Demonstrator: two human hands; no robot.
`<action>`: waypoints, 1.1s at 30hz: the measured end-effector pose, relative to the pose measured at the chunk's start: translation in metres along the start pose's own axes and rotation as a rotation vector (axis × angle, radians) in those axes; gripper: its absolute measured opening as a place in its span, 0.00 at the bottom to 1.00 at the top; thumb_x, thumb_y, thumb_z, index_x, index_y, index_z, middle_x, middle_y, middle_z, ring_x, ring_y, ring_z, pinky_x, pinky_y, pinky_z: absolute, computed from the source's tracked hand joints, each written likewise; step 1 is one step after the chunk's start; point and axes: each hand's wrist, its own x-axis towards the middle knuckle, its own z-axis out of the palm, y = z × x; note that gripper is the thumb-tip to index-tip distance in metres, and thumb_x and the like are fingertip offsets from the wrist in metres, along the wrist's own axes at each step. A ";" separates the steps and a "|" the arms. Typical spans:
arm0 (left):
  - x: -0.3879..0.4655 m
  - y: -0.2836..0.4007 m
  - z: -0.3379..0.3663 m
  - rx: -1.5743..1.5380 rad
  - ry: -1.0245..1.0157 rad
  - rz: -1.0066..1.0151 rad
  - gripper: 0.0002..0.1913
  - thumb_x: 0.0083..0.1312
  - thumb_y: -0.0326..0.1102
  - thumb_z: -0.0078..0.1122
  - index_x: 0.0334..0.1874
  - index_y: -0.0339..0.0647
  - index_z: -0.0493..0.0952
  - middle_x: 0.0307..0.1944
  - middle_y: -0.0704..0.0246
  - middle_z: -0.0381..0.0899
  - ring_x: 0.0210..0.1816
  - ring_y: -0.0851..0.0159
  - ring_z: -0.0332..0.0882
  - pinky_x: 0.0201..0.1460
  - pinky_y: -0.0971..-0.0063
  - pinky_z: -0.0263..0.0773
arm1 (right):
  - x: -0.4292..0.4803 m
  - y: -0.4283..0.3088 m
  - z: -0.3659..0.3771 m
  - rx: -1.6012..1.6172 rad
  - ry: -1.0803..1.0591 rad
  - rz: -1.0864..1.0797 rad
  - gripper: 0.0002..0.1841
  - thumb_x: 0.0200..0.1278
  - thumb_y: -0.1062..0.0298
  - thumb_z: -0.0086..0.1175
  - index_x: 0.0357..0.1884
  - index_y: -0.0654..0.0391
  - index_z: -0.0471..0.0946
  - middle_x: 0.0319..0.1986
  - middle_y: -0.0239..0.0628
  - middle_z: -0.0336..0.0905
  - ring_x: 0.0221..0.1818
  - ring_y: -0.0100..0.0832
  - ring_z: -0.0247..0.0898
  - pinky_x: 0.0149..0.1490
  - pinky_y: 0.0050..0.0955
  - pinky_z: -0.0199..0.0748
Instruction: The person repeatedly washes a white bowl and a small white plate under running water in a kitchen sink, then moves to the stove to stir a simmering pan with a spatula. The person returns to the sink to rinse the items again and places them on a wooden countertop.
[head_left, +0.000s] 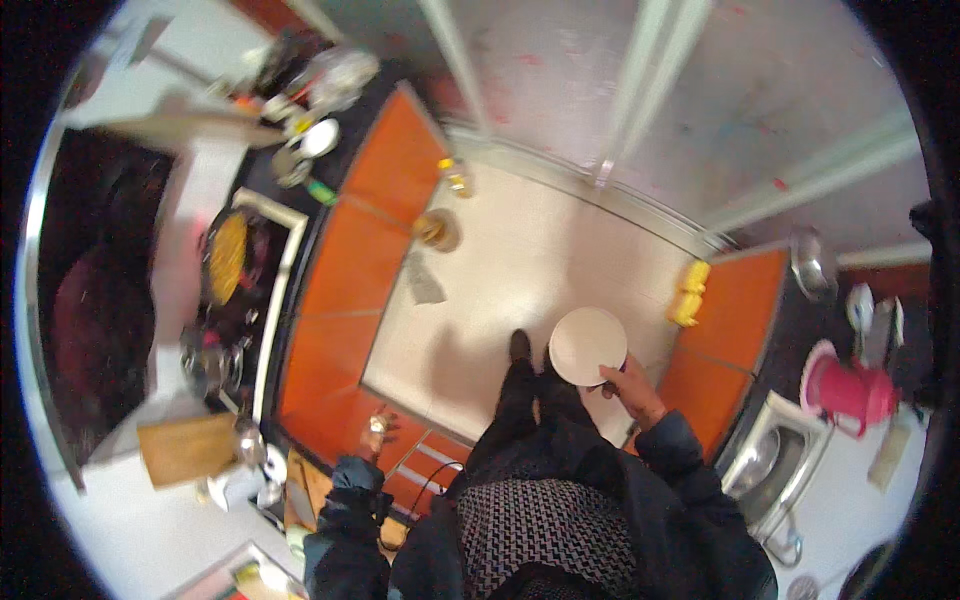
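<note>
A round, off-white dish (589, 345) is in my right hand (632, 388), held out over the floor in front of my legs. My right thumb lies on its near rim. From this angle I cannot tell whether it is a bowl or a plate. My left hand (373, 435) is low on the left, beside the orange cabinet fronts, and holds a small, shiny whitish thing (379, 424). Blur hides what that thing is.
On the left counter, a pan of yellow food (229, 257) sits on the stove near a wooden cutting board (187, 448). To the right are a sink (780, 457) and a pink jug-like container (855, 388). A jar (435, 229) and a bottle (455, 178) stand on the floor.
</note>
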 end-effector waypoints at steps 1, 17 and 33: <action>-0.022 -0.029 -0.027 -0.086 0.054 -0.031 0.32 0.73 0.46 0.58 0.77 0.49 0.61 0.59 0.62 0.78 0.47 0.57 0.83 0.44 0.58 0.80 | 0.018 -0.006 0.013 -0.031 -0.039 0.024 0.29 0.70 0.68 0.53 0.70 0.60 0.59 0.44 0.43 0.82 0.32 0.30 0.82 0.29 0.22 0.69; -0.123 -0.250 -0.021 -0.649 0.024 -0.023 0.28 0.76 0.45 0.56 0.73 0.41 0.65 0.56 0.62 0.79 0.52 0.57 0.81 0.50 0.60 0.81 | 0.204 -0.082 0.365 -0.331 -0.404 0.201 0.28 0.70 0.68 0.58 0.67 0.65 0.63 0.43 0.45 0.80 0.33 0.33 0.81 0.29 0.22 0.70; -0.121 -0.248 -0.051 -1.003 0.226 -0.044 0.30 0.75 0.44 0.57 0.77 0.52 0.61 0.63 0.55 0.76 0.59 0.45 0.79 0.52 0.44 0.82 | 0.428 -0.109 0.714 -0.689 -0.580 -0.180 0.25 0.71 0.70 0.48 0.68 0.66 0.63 0.44 0.45 0.83 0.31 0.31 0.82 0.29 0.25 0.75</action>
